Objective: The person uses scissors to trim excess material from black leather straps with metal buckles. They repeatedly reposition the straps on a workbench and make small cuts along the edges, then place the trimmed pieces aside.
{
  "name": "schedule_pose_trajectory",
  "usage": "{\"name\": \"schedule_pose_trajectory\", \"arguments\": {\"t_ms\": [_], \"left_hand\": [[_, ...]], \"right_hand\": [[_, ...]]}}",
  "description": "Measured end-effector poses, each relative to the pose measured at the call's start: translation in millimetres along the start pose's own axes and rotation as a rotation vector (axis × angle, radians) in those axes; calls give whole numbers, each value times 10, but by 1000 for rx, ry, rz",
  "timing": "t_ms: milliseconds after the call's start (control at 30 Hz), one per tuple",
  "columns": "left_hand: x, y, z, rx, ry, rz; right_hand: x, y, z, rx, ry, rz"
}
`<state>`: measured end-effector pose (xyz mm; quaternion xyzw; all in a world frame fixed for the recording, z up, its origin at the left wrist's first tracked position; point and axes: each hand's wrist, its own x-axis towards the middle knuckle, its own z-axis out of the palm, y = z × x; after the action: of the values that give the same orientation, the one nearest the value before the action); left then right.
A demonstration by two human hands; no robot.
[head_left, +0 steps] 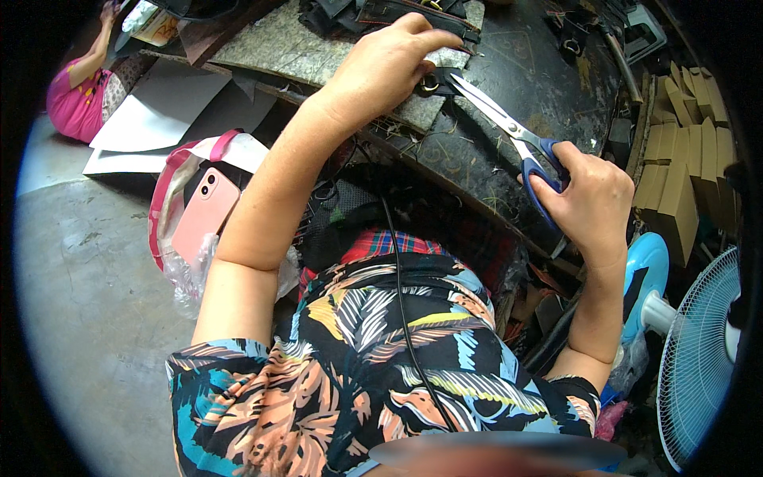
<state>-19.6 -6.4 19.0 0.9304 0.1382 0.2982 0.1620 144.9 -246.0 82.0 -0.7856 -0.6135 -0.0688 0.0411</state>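
My right hand (592, 199) grips a pair of scissors (515, 129) by its dark blue handles. The silver blades look slightly parted and point up and left, their tips near my left hand (389, 67). That hand is bent over the workbench, fingers curled and pressed down on a short black strap (449, 84) with a metal ring. The strap's end pokes out beside the scissor tips; my palm hides the rest. Just beyond my fingers lie black strap pieces with stitched edges (397, 14).
The dark worktop (509, 60) carries thread scraps and a speckled stone slab (278, 52). Folded cardboard boxes (683, 151) and a fan (699, 358) stand at right. A pink phone (205, 211) rests in a bag at left. Another person in pink (79, 99) sits far left.
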Motion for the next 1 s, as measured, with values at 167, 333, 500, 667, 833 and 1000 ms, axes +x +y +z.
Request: {"name": "schedule_pose_trajectory", "arguments": {"t_ms": [167, 333, 500, 667, 833, 1000], "left_hand": [[94, -69, 3, 91, -160, 101], [87, -47, 44, 183, -122, 140], [4, -8, 100, 241, -84, 154], [-18, 8, 120, 106, 98, 103], [-156, -159, -359, -52, 408, -77], [-571, -171, -652, 6, 196, -165]], "right_hand": [[73, -35, -68, 48, -90, 54], [137, -18, -130, 31, -113, 14], [165, -83, -129, -30, -70, -53], [116, -129, -101, -91, -66, -75], [128, -14, -74, -123, -51, -11], [149, -32, -93, 33, 101, -13]]}}
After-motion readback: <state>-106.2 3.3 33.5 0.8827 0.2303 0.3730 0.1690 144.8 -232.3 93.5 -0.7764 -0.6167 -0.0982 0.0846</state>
